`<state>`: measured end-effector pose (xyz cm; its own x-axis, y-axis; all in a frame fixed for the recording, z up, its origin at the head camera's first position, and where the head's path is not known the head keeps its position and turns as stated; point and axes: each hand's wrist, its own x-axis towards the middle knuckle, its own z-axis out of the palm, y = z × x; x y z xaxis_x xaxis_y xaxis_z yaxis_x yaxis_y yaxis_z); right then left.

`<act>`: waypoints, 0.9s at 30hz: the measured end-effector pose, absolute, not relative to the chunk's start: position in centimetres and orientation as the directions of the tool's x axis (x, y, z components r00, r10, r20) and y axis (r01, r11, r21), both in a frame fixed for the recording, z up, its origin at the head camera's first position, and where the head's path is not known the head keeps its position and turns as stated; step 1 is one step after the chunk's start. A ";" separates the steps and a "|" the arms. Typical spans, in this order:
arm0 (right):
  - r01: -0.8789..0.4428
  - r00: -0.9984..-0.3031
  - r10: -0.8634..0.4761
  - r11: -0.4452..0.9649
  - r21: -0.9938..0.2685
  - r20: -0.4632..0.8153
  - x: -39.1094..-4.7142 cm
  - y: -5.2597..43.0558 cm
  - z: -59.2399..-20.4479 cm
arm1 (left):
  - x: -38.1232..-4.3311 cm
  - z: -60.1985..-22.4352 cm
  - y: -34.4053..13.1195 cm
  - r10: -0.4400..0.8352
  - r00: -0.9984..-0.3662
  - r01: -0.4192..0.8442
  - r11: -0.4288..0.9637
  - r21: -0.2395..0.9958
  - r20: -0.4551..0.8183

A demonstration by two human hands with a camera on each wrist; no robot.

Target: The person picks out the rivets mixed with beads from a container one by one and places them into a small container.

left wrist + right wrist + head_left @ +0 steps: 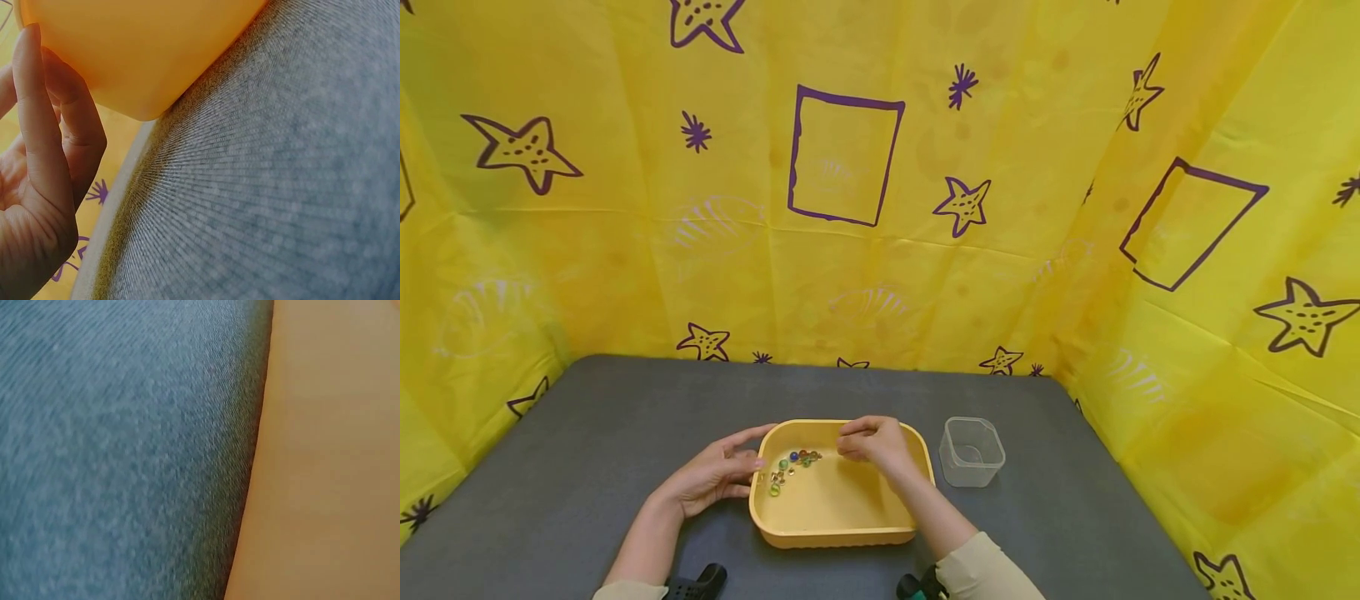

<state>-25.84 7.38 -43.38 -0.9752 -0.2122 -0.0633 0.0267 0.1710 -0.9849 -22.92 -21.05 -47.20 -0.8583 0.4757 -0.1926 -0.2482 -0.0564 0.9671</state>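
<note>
Both hands at the tray (842, 534), arms coming up from the near edge of view. Left hand (713, 477) at its left side, fingers spread along the outer wall, one tip lapping the rim; reads as a steadying grip, light rather than a full clasp. Left wrist view agrees: one finger upright against the plastic, another bent behind it.

Right hand (877, 442) above the tray's right half, forearm slanting across the near right corner, wrist over the floor of it. Fingers bent and gathered, tips pointing left toward the marbles (794, 457). Cannot tell whether anything sits between them; the right wrist view gives only cloth and yellow plastic, no fingers.

Marbles lie inside the tray, in a loose arc from the back toward the left wall: blue, green, reddish, some small amber bits. Raised walls presumably stop round things rolling off; bracing the left side probably guards against the tray sliding on the cloth-covered desk (647, 417).

Clear container (972, 454) upright, just beside the tray on the right, apart from it, mouth up. Likely set there for easy right-hand reach.
</note>
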 end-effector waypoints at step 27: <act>0.159 -0.957 -0.201 0.241 -0.957 -0.209 -26.0 4.3 -45.2 | -22.8 -47.2 -21.2 0.509 -0.845 -0.241 -0.091 0.966 -0.163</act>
